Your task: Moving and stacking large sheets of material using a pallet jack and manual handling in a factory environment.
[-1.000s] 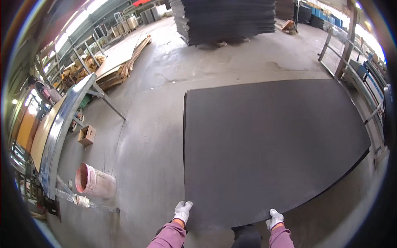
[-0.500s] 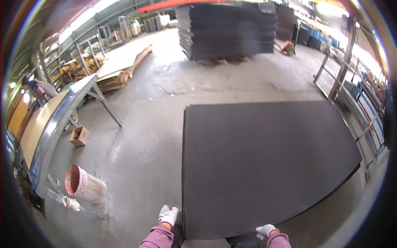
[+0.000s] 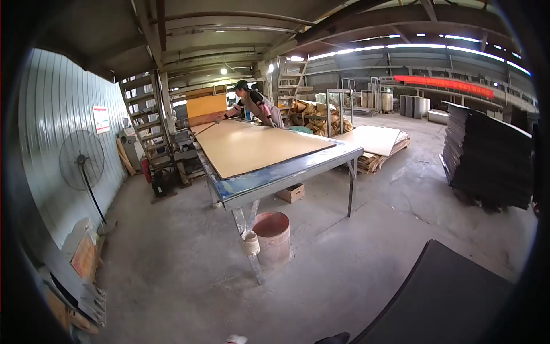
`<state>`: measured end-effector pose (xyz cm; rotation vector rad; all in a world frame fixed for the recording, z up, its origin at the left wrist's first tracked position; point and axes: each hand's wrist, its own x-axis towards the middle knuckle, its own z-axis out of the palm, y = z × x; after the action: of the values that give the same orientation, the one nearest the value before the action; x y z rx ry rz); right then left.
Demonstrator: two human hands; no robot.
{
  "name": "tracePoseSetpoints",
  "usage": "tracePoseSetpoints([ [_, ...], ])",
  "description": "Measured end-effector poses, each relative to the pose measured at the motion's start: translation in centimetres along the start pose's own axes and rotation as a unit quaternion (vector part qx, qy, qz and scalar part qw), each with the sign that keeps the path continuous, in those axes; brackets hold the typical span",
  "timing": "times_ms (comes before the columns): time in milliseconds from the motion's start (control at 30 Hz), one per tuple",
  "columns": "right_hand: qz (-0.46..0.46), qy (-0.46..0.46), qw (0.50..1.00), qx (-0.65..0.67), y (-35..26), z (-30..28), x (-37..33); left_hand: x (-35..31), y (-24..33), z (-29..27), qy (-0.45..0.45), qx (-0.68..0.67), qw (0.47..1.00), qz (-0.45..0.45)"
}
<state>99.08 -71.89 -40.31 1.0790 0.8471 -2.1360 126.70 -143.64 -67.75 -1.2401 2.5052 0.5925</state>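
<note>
Only a sliver of a white-gloved hand, which looks like my left hand (image 3: 236, 339), shows at the lower edge. Its fingers are cut off, so what it holds, if anything, is hidden. My right hand is out of the picture. A large flat black sheet or stack of sheets (image 3: 441, 292) fills the lower right, its near part cut off by the frame. Between the glove and this sheet a dark rounded shape (image 3: 333, 338), perhaps a shoe, pokes in from below.
Ahead stands a metal-framed table (image 3: 292, 182) bearing a tan board (image 3: 258, 146); a co-worker (image 3: 260, 106) leans over it. A pinkish bucket (image 3: 272, 241) and cardboard box (image 3: 291, 193) sit below. A tall black stack (image 3: 487, 155) stands right, a fan (image 3: 82, 159) left.
My view has swung left and up, from the black sheet to the table and co-worker. The sheet has shifted to the lower right. My right hand has left the picture.
</note>
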Motion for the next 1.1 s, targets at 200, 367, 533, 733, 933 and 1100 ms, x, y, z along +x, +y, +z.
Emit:
tracePoseSetpoints([
  [200,-0.071,0.004,0.980,-0.187,0.1,5.6,0.7,-5.1,3.3,-1.5,-0.152,0.034,0.988,0.003],
  [367,-0.161,0.077,0.929,-0.325,4.4,12.8,-3.8,-8.2,19.3,-10.1,-0.128,-0.442,0.884,-0.089],
  [533,-0.161,0.111,0.924,-0.329,4.7,11.5,-4.0,-8.1,24.3,-11.9,-0.190,-0.496,0.846,-0.051],
  [733,-0.155,0.206,0.925,-0.279,3.4,2.6,-1.9,-8.1,21.1,-11.2,-0.171,-0.503,0.836,-0.139],
  [933,-0.193,0.192,0.943,-0.191,3.5,-6.0,2.0,-1.3,14.9,-5.8,-0.100,-0.527,0.819,-0.206],
  [1100,-0.152,0.193,0.921,-0.303,4.4,5.2,-1.2,9.4,14.3,-12.2,0.095,-0.591,0.795,-0.103],
])
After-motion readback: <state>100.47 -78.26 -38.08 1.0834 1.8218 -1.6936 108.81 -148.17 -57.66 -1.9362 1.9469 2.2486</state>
